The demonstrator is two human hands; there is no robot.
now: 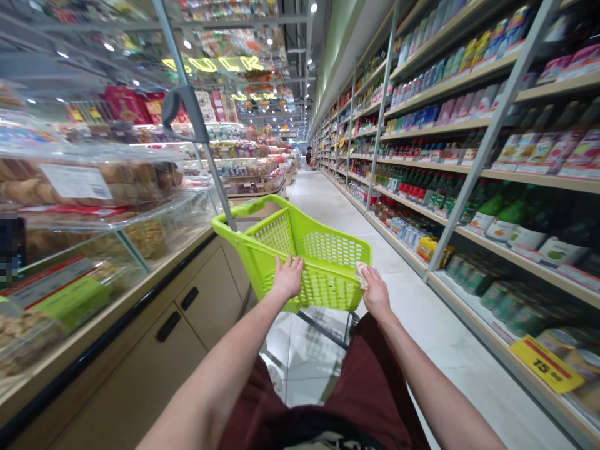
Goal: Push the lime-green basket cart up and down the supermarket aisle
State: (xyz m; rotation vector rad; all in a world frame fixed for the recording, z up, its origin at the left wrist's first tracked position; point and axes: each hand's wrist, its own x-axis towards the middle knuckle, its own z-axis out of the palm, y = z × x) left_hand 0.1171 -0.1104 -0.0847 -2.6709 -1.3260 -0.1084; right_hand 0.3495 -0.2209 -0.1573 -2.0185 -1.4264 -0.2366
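Observation:
A lime-green shopping cart [323, 240] with perforated basket walls stands right in front of me, side-on. Its grey handle [199, 115] rises on a pole at the left. My left hand [287, 276] lies against the near upper side of the basket, fingers spread over the rim. In my right hand [376, 292] is a crumpled whitish cloth [362, 275], pinched against the basket's right end near the rim. The palm side of both hands is hidden.
Shelves [424, 128] of bottles and cans line the right side, with a yellow price sign [546, 364] low down. A counter [197, 294] with packed baked goods [94, 178] runs along the left. The tiled aisle [309, 187] leads to a distant person [309, 157].

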